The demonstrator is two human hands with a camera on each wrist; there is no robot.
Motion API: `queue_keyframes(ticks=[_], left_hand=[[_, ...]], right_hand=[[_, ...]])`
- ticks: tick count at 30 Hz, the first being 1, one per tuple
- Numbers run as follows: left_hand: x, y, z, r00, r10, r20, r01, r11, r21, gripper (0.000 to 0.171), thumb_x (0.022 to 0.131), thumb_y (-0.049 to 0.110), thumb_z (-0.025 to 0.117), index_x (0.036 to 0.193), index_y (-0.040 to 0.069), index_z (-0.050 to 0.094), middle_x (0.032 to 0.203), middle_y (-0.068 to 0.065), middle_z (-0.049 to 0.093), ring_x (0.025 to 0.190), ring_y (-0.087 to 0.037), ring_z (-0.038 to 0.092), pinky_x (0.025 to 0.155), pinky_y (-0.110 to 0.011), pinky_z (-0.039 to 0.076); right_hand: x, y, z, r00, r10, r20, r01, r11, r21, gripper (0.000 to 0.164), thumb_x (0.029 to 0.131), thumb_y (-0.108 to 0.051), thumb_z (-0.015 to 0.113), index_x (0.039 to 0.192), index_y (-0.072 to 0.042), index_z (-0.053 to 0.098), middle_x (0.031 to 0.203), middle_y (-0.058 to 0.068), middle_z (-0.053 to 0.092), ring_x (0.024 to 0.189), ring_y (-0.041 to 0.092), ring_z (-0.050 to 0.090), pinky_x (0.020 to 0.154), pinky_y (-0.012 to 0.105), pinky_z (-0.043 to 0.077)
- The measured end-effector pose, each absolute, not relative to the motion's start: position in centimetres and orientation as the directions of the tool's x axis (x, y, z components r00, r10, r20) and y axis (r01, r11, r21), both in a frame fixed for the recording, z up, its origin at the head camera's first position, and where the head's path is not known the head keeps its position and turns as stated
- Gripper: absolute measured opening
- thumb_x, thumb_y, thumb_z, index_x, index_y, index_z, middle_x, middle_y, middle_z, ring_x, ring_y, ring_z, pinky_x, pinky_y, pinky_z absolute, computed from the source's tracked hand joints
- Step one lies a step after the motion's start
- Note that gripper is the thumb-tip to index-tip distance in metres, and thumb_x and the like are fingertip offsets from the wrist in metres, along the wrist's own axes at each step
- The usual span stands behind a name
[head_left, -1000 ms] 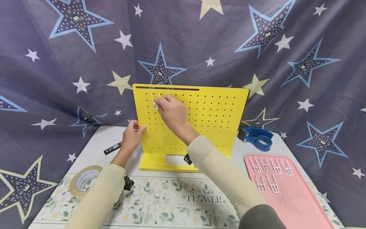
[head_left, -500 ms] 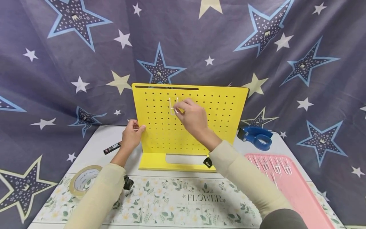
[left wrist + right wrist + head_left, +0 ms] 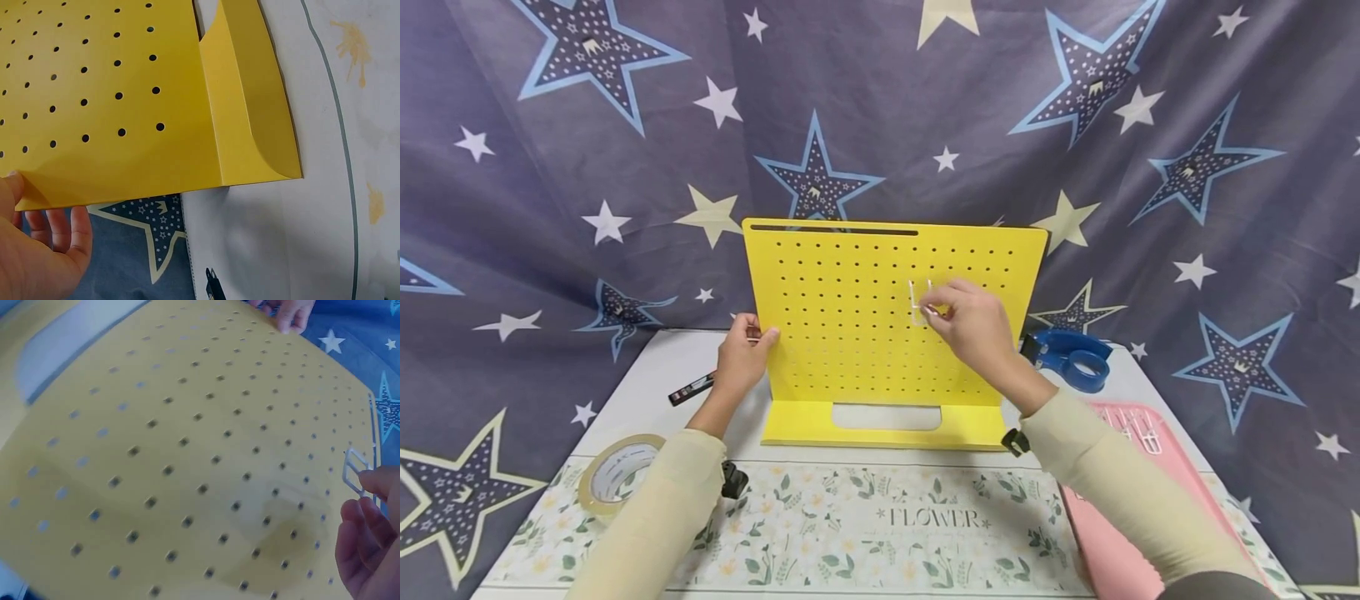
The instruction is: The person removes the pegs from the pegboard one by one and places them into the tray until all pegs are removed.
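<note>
A yellow pegboard (image 3: pixel 850 354) stands upright on its own base on the table. At its left edge my left hand (image 3: pixel 741 362) grips the board, the thumb on the front face and the fingers behind it, as the left wrist view confirms. My right hand (image 3: pixel 977 329) pinches a white wire hook (image 3: pixel 914 310) between thumb and fingers in front of the board's right-hand half. In the right wrist view the squared loop of the hook (image 3: pixel 345 467) sticks out past the fingertips. Whether its prongs touch the board cannot be made out.
On the right lies a pink tray (image 3: pixel 1116 537) with several white hooks (image 3: pixel 1152 442), partly covered by my right sleeve. Behind it sits a blue tape dispenser (image 3: pixel 1071 358). A tape roll (image 3: pixel 592 487) and a small black object (image 3: pixel 692 388) lie on the left.
Holding the hook, my right hand has moved right and somewhat down across the board, from its upper left part. My left hand keeps its grip on the edge.
</note>
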State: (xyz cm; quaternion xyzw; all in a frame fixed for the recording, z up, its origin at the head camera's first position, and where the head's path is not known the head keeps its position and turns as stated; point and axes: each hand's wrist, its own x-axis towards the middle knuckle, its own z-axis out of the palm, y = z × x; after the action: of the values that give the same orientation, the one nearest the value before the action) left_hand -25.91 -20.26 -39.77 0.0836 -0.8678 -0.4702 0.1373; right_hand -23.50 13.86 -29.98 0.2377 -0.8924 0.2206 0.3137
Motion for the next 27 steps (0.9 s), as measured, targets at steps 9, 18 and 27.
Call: queue_keyframes(ticks=[9, 18, 27], left_hand=[[-25.9, -20.2, -39.8, -0.953, -0.265, 0.149, -0.02, 0.543, 0.84, 0.028, 0.104, 0.03, 0.058, 0.119, 0.01, 0.046, 0.12, -0.013, 0.059, 0.115, -0.032, 0.059, 0.093, -0.041, 0.048], [-26.0, -20.2, -39.9, -0.953, -0.265, 0.143, -0.028, 0.551, 0.834, 0.029, 0.104, 0.031, 0.058, 0.121, 0.01, 0.046, 0.122, -0.013, 0.06, 0.116, -0.032, 0.059, 0.093, -0.042, 0.049], [-26.1, -20.2, -39.8, -0.952, -0.269, 0.145, -0.031, 0.557, 0.83, 0.03, 0.104, 0.031, 0.058, 0.123, 0.009, 0.047, 0.124, -0.015, 0.06, 0.118, -0.033, 0.06, 0.094, -0.044, 0.049]], right_hand=[[-22.5, 20.0, -31.1, -0.739, -0.293, 0.607, -0.538, 0.799, -0.269, 0.006, 0.085, -0.013, 0.082, 0.089, -0.017, 0.08, 0.089, 0.001, 0.074, 0.068, 0.017, 0.067, 0.062, 0.032, 0.052], [-20.8, 26.3, -32.2, -0.833, -0.247, 0.496, -0.442, 0.835, -0.327, 0.008, 0.084, -0.011, 0.082, 0.089, -0.017, 0.081, 0.088, 0.004, 0.077, 0.069, 0.015, 0.065, 0.063, 0.03, 0.048], [-18.7, 33.0, -32.8, -0.939, -0.205, 0.276, -0.301, 0.879, -0.369, 0.011, 0.089, -0.018, 0.078, 0.1, -0.017, 0.08, 0.093, 0.007, 0.076, 0.068, 0.012, 0.057, 0.064, 0.031, 0.04]])
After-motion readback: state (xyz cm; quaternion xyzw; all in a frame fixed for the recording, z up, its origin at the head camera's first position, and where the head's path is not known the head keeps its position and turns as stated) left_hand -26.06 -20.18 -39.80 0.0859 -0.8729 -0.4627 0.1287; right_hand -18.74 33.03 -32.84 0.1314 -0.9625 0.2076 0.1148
